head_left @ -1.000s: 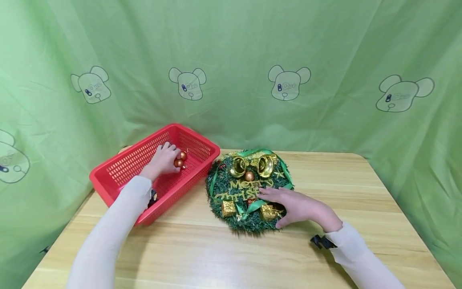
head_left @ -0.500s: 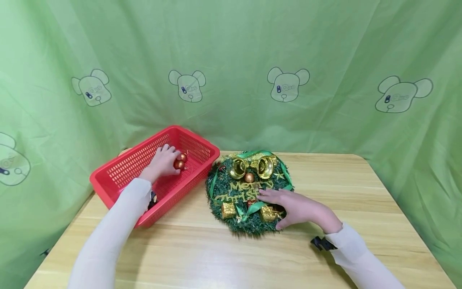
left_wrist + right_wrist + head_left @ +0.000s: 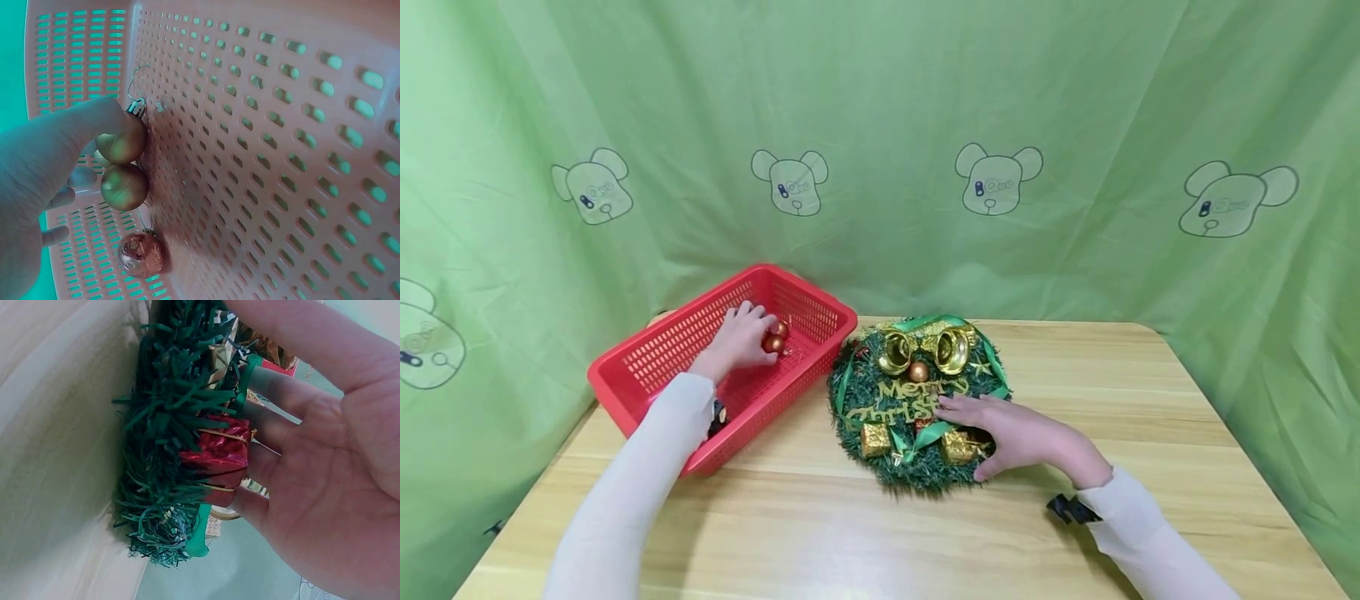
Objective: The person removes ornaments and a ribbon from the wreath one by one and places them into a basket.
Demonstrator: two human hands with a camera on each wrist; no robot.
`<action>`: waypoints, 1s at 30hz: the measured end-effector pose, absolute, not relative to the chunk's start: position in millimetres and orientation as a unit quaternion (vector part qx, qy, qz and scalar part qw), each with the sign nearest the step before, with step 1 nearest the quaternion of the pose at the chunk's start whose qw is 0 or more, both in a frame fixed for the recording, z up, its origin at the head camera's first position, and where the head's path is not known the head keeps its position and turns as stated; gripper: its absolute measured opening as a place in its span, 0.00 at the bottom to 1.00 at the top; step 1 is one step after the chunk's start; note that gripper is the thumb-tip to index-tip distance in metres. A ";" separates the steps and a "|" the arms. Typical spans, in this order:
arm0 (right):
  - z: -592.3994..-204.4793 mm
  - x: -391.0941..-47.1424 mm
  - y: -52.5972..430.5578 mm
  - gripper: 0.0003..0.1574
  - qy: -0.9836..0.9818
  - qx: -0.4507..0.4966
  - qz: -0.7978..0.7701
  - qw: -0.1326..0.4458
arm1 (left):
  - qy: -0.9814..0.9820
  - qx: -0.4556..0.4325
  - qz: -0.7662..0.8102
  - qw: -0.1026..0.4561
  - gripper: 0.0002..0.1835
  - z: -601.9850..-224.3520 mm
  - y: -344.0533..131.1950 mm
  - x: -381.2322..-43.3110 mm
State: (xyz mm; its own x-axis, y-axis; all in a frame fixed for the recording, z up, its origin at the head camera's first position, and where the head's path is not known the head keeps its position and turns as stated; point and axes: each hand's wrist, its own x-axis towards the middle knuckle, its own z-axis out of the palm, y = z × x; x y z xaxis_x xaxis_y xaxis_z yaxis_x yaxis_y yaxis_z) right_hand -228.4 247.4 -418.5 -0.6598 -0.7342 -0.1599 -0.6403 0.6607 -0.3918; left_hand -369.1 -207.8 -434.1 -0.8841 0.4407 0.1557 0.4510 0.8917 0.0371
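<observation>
My left hand (image 3: 741, 337) reaches into a red plastic basket (image 3: 752, 425). In the left wrist view its thumb lies across a matte gold Christmas ball (image 3: 130, 142) by the cap, with the other fingers curled on the far side. A second matte ball (image 3: 125, 187) sits against that one, and a shiny copper ball (image 3: 140, 255) lies apart from them. My right hand (image 3: 1015, 429) rests with extended fingers on the right side of a green tinsel Christmas wreath (image 3: 917, 477). Beside its fingers in the right wrist view is a small red gift box (image 3: 225, 450).
Two gold bells (image 3: 951, 348), a copper ball (image 3: 918, 372), gold lettering (image 3: 891, 413) and gold gift boxes (image 3: 875, 439) decorate the wreath. Basket and wreath stand side by side on a wooden table (image 3: 820, 533). A green curtain (image 3: 880, 250) hangs behind the table.
The whole head view has shifted slightly, so everything appears a little lower. Both hands, the basket and the wreath otherwise keep their places.
</observation>
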 end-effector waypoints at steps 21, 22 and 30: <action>-419.5 -228.5 247.6 0.63 0.898 -0.382 -0.152 0.154 | -0.964 -0.237 -0.068 0.103 0.28 -418.3 -200.0 -368.5; -419.3 -228.6 247.4 0.63 0.898 -0.383 -0.152 0.153 | -0.963 -0.238 -0.073 0.108 0.27 -415.0 -199.1 -368.1; -419.8 -229.4 247.5 0.64 0.898 -0.384 -0.151 0.152 | -0.954 -0.243 -0.105 0.138 0.23 -387.6 -192.4 -364.6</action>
State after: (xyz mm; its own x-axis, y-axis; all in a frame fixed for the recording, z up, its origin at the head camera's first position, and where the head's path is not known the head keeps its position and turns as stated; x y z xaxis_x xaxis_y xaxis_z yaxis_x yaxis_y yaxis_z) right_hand -229.4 247.5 -419.8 -0.6585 -0.7361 -0.1566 -0.6444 0.6589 -0.3880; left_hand -364.6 -192.4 -387.6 -0.8439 0.4345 0.3149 0.4925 0.8601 0.1330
